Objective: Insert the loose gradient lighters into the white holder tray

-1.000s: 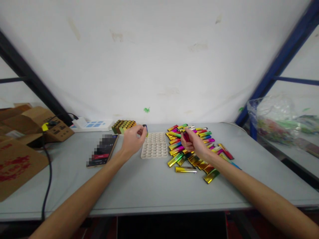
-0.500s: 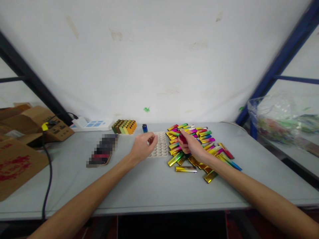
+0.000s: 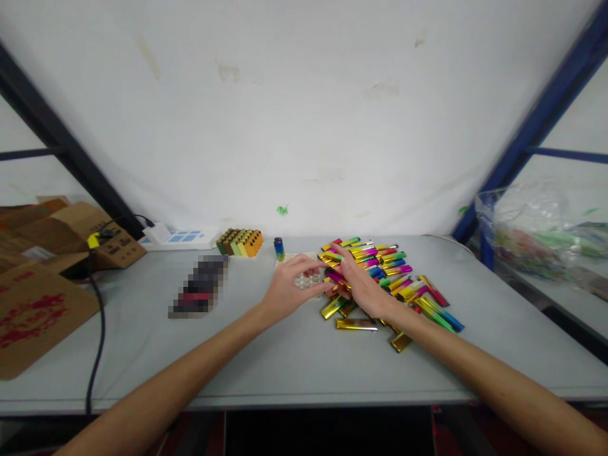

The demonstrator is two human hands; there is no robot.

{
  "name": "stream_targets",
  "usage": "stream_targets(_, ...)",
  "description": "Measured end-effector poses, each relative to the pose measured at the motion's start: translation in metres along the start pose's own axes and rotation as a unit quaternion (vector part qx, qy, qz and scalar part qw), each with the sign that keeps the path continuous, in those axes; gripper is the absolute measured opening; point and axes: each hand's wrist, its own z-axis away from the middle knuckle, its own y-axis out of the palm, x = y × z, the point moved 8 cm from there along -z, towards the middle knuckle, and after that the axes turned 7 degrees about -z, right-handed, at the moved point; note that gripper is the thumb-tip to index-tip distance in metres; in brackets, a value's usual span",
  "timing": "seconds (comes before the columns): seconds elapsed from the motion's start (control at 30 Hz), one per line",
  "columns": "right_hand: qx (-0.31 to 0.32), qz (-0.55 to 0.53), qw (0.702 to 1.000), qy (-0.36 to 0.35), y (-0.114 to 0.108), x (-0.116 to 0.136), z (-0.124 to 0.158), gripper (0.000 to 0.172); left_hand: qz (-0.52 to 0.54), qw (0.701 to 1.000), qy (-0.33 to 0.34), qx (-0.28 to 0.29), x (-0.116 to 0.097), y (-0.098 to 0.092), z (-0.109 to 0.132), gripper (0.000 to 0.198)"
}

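Note:
My right hand [image 3: 363, 288] grips a magenta and gold lighter [image 3: 336, 276], its dark end pointing left. Close by on the left, my left hand [image 3: 287, 288] has thumb and fingers apart, the tips near that lighter's end; whether they touch it I cannot tell. Beneath my left hand lies a pale tray with rows of round holes [image 3: 308, 280], partly covered by the fingers. One blue and yellow lighter [image 3: 278, 249] stands upright at the tray's back left corner. A loose heap of shiny, multicoloured lighters [image 3: 399, 269] spreads under and around my right hand.
A block of upright lighters [image 3: 240, 242] stands near the wall. Left of it are a power strip [image 3: 187, 237] and a blurred phone [image 3: 199, 288]. Cardboard boxes [image 3: 42, 304] and a black cable [image 3: 97, 354] are far left; a clear plastic bag [image 3: 527, 221] is far right.
My left hand has moved right and opened its fingers towards my right hand. My right hand has brought its lighter slightly left and lower, turning it so the dark end faces left.

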Motion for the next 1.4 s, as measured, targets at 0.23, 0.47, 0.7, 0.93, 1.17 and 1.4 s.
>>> stream_targets(0.23,0.002,0.058,0.998,-0.024,-0.003,-0.006,0.001,0.073,0.025,1.000,0.008,-0.007,0.002,-0.001,0.001,0.015)
stream_targets(0.47,-0.088,0.071,0.992,-0.054,-0.046,-0.007,-0.010,0.063,0.081,0.991,-0.073,-0.071,0.044,-0.038,-0.013,0.025)
stream_targets(0.7,-0.133,0.212,0.964,-0.085,-0.071,-0.005,-0.009,0.052,0.044,0.979,-0.153,-0.130,0.109,-0.076,-0.014,0.045)
stream_targets(0.93,-0.127,0.250,0.955,-0.097,-0.068,0.000,-0.008,0.049,-0.074,0.987,-0.130,-0.054,0.125,-0.073,-0.013,0.054)
stream_targets(1.17,-0.108,0.295,0.946,-0.083,-0.066,-0.002,-0.010,0.050,-0.105,0.988,-0.114,-0.026,0.124,-0.069,-0.013,0.051)
stream_targets(1.4,-0.105,0.312,0.941,-0.081,-0.066,-0.003,-0.011,0.048,-0.083,0.989,-0.118,0.019,0.123,-0.068,-0.015,0.050)
